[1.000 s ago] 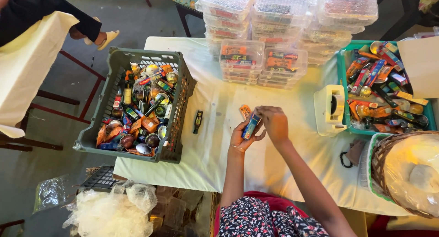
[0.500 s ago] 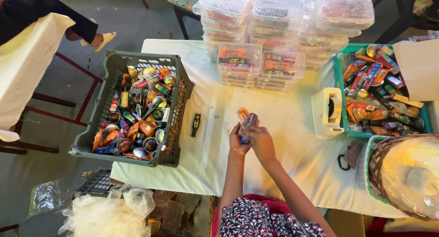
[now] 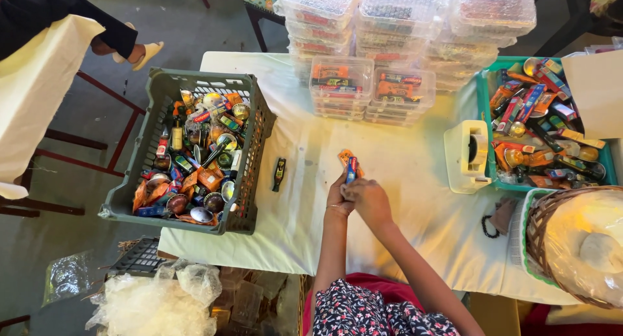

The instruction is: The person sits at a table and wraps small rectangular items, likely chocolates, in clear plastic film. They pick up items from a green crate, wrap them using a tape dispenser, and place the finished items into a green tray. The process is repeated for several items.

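My left hand point(image 3: 337, 197) and my right hand point(image 3: 365, 198) are pressed together over the white tablecloth point(image 3: 402, 180), both closed around a small bundle of packets point(image 3: 349, 165) in blue and orange that sticks up above my fingers. A small dark bottle point(image 3: 278, 173) lies loose on the cloth to the left of my hands. A grey-green plastic crate point(image 3: 252, 170) full of several small packets, bottles and tins stands at the table's left end.
Stacks of clear lidded boxes point(image 3: 402, 44) fill the far side. A white tape dispenser point(image 3: 469, 156) and a teal tray point(image 3: 483, 95) of assorted small goods sit at right, with a wicker basket point(image 3: 548, 229) nearer. Another person's foot point(image 3: 133, 50) is at upper left.
My hands have drawn closer together and slid slightly toward me, closing around the bundle; one second ago the right hand was raised higher over it.
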